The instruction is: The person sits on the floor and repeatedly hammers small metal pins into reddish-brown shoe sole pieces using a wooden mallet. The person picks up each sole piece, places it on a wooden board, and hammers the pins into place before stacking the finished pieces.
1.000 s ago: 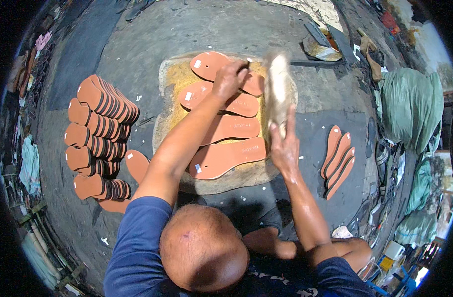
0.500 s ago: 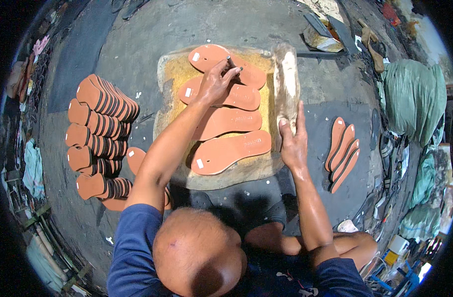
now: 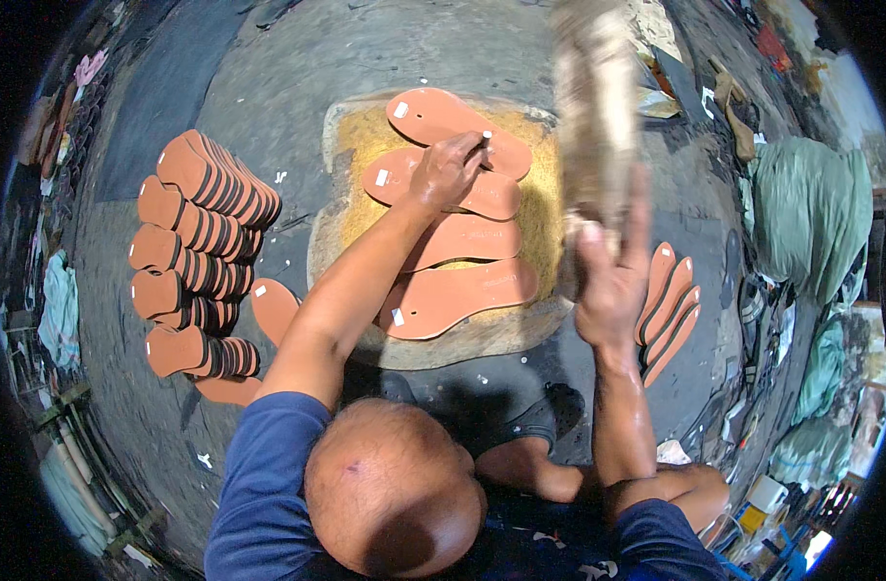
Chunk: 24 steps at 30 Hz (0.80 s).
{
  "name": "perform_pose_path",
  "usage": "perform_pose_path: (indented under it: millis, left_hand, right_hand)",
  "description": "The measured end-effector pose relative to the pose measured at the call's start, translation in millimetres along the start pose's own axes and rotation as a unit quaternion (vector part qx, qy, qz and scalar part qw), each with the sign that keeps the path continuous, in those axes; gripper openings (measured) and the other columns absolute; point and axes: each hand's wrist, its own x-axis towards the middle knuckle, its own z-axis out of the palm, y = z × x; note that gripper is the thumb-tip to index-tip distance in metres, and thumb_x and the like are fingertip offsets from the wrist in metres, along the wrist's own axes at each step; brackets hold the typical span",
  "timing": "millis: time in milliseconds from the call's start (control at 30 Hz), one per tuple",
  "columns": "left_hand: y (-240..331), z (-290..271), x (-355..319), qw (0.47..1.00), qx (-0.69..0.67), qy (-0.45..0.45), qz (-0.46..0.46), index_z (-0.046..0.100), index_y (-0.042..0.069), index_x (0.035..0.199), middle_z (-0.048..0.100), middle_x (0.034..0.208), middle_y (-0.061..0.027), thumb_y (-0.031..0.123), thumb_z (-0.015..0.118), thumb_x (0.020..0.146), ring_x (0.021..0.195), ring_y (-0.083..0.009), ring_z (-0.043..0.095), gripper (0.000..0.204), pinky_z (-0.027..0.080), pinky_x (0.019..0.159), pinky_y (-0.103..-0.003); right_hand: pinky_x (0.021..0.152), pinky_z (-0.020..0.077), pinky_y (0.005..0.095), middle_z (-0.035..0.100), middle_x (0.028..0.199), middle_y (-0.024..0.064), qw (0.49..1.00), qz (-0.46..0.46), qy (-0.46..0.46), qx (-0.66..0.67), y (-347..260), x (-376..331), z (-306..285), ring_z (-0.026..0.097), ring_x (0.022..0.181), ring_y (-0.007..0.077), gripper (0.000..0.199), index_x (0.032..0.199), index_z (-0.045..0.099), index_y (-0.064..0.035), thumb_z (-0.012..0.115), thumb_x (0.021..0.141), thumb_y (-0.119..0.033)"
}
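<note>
My left hand (image 3: 445,174) pinches a small rod-like tool, perhaps a punch (image 3: 488,136), above the farthest sole; its lower end is hidden by my fingers. My right hand (image 3: 612,276) is wrapped round a thick wooden club (image 3: 598,107), blurred by motion and lifted beside the work slab. The terracotta farthest sole (image 3: 428,111) has a small hole and a white sticker. Below it, a second sole (image 3: 496,197), a third sole (image 3: 462,240) and a nearest sole (image 3: 462,295) lie in a column. My left forearm covers parts of the lower ones.
The soles lie on a worn slab (image 3: 327,257) with a yellow surface. Stacked soles (image 3: 183,208) stand in rows at the left, with a loose sole (image 3: 274,308) beside them. Several soles (image 3: 668,315) overlap at the right. A green sack (image 3: 806,208) is farther right.
My right hand has lifted the club, which now looks larger and blurred. The tool in my left hand has shifted a little right, showing only its pale tip.
</note>
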Motion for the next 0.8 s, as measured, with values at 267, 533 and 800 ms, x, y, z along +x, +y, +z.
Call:
perform_pose_path:
  millis: [267, 533, 800]
  left_hand:
    - [3.6, 2.8, 5.7, 0.999, -0.002, -0.036, -0.007, 0.070, 0.003, 0.116, 0.074, 0.108, -0.0168, 0.022, 0.071, 0.093, 0.103, -0.0375, 0.070, 0.029, 0.056, 0.086, -0.046]
    - [12.0, -3.9, 15.3, 0.977, -0.127, -0.065, -0.160, 0.070, 0.000, 0.116, 0.075, 0.108, -0.0152, 0.022, 0.067, 0.099, 0.097, -0.0283, 0.073, 0.028, 0.057, 0.088, -0.041]
    - [-35.6, -20.4, 21.8, 0.738, -0.579, 0.159, -0.309, 0.067, -0.001, 0.108, 0.071, 0.094, -0.0078, 0.023, 0.066, 0.102, 0.087, -0.0150, 0.072, 0.025, 0.062, 0.081, -0.031]
  right_hand:
    - [0.104, 0.0486, 0.0485, 0.059, 0.142, 0.0258, 0.893, 0.195, -0.263, -0.310, 61.6, -5.1, 30.1, 0.060, 0.127, 0.0439, 0.075, 0.162, 0.025, -0.0083, 0.061, 0.099, -0.027]
    - [0.090, 0.0522, 0.0601, 0.070, 0.102, 0.0361, 0.893, 0.208, -0.225, -0.329, 88.7, -48.7, -20.6, 0.066, 0.100, 0.0567, 0.076, 0.165, 0.016, -0.0227, 0.056, 0.101, -0.032]
    - [0.090, 0.0525, 0.0591, 0.068, 0.102, 0.0390, 0.895, 0.235, -0.214, -0.314, 80.9, -29.6, -13.2, 0.065, 0.100, 0.0572, 0.078, 0.165, 0.016, -0.0282, 0.057, 0.099, -0.041]
